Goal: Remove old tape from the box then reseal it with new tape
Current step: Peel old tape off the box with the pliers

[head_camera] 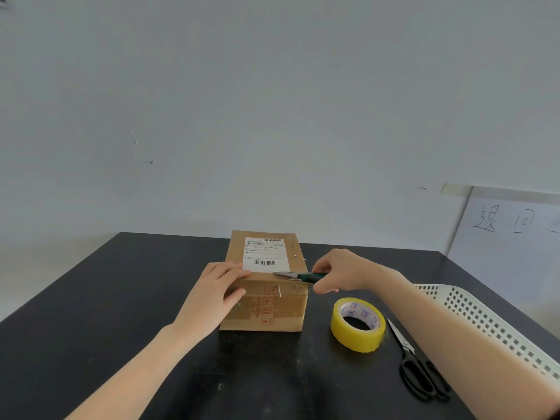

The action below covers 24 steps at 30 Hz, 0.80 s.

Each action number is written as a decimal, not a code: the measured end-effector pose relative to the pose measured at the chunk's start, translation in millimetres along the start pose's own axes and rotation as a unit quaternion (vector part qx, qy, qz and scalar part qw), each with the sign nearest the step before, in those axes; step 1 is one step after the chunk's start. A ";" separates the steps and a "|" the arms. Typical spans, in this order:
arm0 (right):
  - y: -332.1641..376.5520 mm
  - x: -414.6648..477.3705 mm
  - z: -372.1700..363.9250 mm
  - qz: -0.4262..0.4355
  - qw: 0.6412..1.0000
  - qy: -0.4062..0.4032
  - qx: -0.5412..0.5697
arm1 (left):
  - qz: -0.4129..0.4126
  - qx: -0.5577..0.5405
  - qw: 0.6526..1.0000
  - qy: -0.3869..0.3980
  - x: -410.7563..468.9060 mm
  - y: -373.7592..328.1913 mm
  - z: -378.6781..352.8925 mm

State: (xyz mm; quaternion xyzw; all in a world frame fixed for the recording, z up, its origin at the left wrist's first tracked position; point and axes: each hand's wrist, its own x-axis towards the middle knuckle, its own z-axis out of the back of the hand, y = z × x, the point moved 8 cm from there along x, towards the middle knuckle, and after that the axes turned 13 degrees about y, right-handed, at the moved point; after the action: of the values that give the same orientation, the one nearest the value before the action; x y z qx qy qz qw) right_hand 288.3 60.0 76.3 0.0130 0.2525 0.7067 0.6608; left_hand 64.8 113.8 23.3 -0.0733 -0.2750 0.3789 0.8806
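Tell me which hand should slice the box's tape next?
Probably the right. The right hand grips the knife, whose blade lies at the top front edge of the box. The left hand presses flat on the box with no tool, so it is better used for steadying.

right hand (339, 272) holds knife (298, 276) on box (263, 286).

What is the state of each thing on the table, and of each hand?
Box, closed, old tape still on its front.
Knife, blade out, at the box's top front edge.
Tape roll, lying flat, untouched.
Scissors, closed, lying flat.
Left hand, pressing on the box.
Right hand, gripping the knife.
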 end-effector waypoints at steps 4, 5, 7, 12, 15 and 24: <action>-4.4 -1.2 -4.1 0.008 0.999 -0.023 0.033 | 0.000 -0.007 1.000 -0.005 -0.1 0.1 0.0; -4.6 -1.6 -4.3 0.011 0.999 -0.028 0.038 | 0.000 -0.010 1.000 -0.007 -0.1 0.1 0.4; -6.2 -1.9 -5.7 0.011 0.998 -0.036 0.048 | -0.002 -0.012 1.000 -0.010 -0.7 -0.1 0.8; -9.9 -2.7 -10.2 0.007 0.996 -0.056 0.073 | -0.006 -0.016 1.000 -0.014 -0.9 -0.9 0.7; -10.6 -3.6 -11.8 0.005 0.994 -0.072 0.086 | -0.003 -0.017 1.000 -0.011 0.0 -0.5 0.9; -16.1 -3.0 -15.0 0.002 0.988 -0.091 0.128 | -0.004 -0.018 1.000 0.001 0.0 -1.8 1.0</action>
State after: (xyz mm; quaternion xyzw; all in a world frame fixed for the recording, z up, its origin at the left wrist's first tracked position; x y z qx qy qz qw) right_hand 298.3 52.1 58.1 0.1618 0.2799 0.6657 0.6726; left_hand 65.4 112.4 24.7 -0.0880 -0.2813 0.3703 0.8809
